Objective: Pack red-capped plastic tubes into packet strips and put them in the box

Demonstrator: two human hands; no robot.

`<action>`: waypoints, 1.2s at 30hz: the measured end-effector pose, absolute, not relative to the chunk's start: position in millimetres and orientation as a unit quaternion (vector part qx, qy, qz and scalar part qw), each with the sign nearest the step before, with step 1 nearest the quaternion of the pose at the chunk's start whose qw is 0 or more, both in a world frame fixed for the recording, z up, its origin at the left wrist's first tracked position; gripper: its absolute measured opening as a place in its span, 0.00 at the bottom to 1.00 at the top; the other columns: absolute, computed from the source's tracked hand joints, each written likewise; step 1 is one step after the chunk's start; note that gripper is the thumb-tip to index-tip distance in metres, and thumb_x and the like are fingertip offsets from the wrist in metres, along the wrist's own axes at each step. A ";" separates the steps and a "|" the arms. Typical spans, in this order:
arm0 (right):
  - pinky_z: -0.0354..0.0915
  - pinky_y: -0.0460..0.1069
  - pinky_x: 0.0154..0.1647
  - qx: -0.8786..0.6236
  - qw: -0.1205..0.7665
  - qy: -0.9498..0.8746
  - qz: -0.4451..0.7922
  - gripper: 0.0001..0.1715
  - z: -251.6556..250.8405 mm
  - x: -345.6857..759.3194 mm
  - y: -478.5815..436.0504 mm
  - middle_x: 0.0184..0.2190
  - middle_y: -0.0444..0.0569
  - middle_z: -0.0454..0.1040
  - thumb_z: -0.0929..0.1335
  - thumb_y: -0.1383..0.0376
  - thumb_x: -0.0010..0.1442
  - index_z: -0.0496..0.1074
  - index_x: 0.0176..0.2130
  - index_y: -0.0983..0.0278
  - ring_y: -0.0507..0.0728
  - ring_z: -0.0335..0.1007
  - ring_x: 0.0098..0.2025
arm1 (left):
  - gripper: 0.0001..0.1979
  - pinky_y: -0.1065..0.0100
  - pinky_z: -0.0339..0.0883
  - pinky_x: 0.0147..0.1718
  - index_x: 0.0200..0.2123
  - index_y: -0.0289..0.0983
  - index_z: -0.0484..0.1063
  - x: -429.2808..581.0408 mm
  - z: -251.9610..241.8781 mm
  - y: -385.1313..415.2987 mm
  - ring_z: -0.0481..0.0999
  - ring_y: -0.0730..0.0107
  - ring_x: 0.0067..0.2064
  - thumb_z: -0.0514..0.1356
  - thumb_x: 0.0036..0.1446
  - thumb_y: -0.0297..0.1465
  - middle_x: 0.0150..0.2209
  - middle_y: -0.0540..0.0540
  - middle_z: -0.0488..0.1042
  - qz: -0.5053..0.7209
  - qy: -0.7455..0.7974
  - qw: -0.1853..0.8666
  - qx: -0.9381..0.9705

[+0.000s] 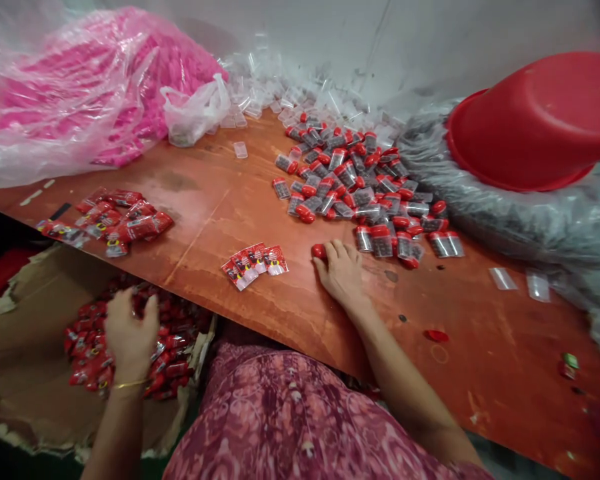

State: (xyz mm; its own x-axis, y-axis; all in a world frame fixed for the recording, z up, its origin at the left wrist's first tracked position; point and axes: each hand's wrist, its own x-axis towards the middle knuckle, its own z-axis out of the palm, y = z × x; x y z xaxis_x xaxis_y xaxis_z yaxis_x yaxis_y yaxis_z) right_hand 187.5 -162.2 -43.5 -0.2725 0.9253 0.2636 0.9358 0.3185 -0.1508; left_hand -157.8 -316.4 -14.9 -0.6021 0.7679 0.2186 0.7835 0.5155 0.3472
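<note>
Over a torn cardboard box [25, 353] at the lower left hovers my left hand [130, 327], its thumb apart from its curled fingers and nothing visible in it. Small red printed packets [87, 360] fill the box beneath it. On the table, my right hand [341, 270] is closed over a small red-capped container [319, 251]; only the red cap shows, the rest is under the fingers. A few flat red printed cards [255, 260] lie fanned to the left of that hand. Just beyond it spreads a heap of clear containers with red caps and dark contents [350, 177].
More packed red packets [130, 220] lie at the table's left edge. Pink material in clear plastic [95, 87] stands behind them. Empty clear cases [300, 93] line the wall. A red tub [535, 120] rests on a grey-filled bag [520, 213]. A loose red cap [437, 336] sits nearer.
</note>
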 end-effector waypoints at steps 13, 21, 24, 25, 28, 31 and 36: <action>0.57 0.59 0.53 -0.564 0.276 -0.777 0.043 0.20 -46.2 174.4 -216.3 0.52 0.62 0.67 0.60 0.58 0.63 0.70 0.46 0.68 0.64 0.61 0.53 | 0.15 0.39 0.44 0.59 0.42 0.41 0.76 -5.3 -25.3 -201.3 0.58 0.46 0.62 0.51 0.59 0.30 0.53 0.40 0.72 -0.156 -0.665 -0.089 -0.725; 0.63 0.53 0.40 -0.538 0.359 -0.733 0.211 0.17 -22.3 140.9 -203.8 0.36 0.53 0.77 0.62 0.57 0.61 0.73 0.41 0.63 0.58 0.70 0.36 | 0.15 0.41 0.50 0.57 0.43 0.41 0.76 -9.5 -14.7 -205.3 0.61 0.48 0.61 0.51 0.60 0.34 0.52 0.40 0.73 -0.239 -0.688 -0.127 -0.673; 0.61 0.48 0.28 -0.554 0.366 -0.665 0.342 0.20 -19.5 128.0 -195.2 0.29 0.48 0.76 0.65 0.51 0.57 0.73 0.37 0.64 0.54 0.67 0.27 | 0.14 0.40 0.47 0.58 0.43 0.42 0.76 -7.2 -10.2 -207.4 0.61 0.49 0.61 0.53 0.58 0.33 0.53 0.41 0.72 -0.284 -0.685 -0.146 -0.655; 0.60 0.47 0.26 -0.549 0.373 -0.647 0.376 0.20 -19.7 125.2 -192.1 0.26 0.46 0.74 0.65 0.50 0.56 0.73 0.33 0.64 0.52 0.65 0.25 | 0.14 0.40 0.46 0.58 0.43 0.43 0.76 -6.5 -9.1 -208.3 0.61 0.50 0.61 0.53 0.58 0.32 0.53 0.41 0.72 -0.305 -0.682 -0.152 -0.647; 0.55 0.45 0.22 -0.522 0.410 -0.612 0.429 0.23 -22.2 121.5 -185.0 0.18 0.42 0.67 0.63 0.48 0.56 0.69 0.24 0.63 0.50 0.59 0.21 | 0.17 0.48 0.52 0.58 0.48 0.40 0.73 -5.4 -8.8 -208.2 0.66 0.53 0.58 0.55 0.57 0.34 0.53 0.39 0.72 -0.402 -0.671 -0.201 -0.590; 0.54 0.45 0.20 -0.510 0.417 -0.591 0.466 0.26 -25.0 122.8 -181.9 0.15 0.41 0.64 0.62 0.46 0.57 0.67 0.22 0.63 0.49 0.57 0.18 | 0.20 0.62 0.68 0.41 0.47 0.37 0.72 -4.6 -11.9 -201.3 0.77 0.60 0.41 0.60 0.52 0.39 0.42 0.39 0.78 -0.494 -0.643 -0.336 -0.479; 0.54 0.45 0.20 -0.539 0.400 -0.572 0.472 0.28 -27.1 130.3 -175.2 0.14 0.41 0.65 0.61 0.44 0.55 0.70 0.22 0.63 0.50 0.59 0.17 | 0.14 0.70 0.60 0.23 0.21 0.36 0.70 -5.7 -10.2 -187.5 0.69 0.70 0.21 0.59 0.51 0.40 0.19 0.49 0.71 -0.414 -0.655 -0.392 -0.495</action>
State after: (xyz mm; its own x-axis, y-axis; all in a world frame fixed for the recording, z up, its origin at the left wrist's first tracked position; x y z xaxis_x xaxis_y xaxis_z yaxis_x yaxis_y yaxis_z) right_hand 130.3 -175.2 -27.1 -0.0999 0.9937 -0.0503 0.2389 -0.0251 -0.9707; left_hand -5.7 -187.5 -10.2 -0.2011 0.9740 -0.1045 0.3246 0.1669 0.9310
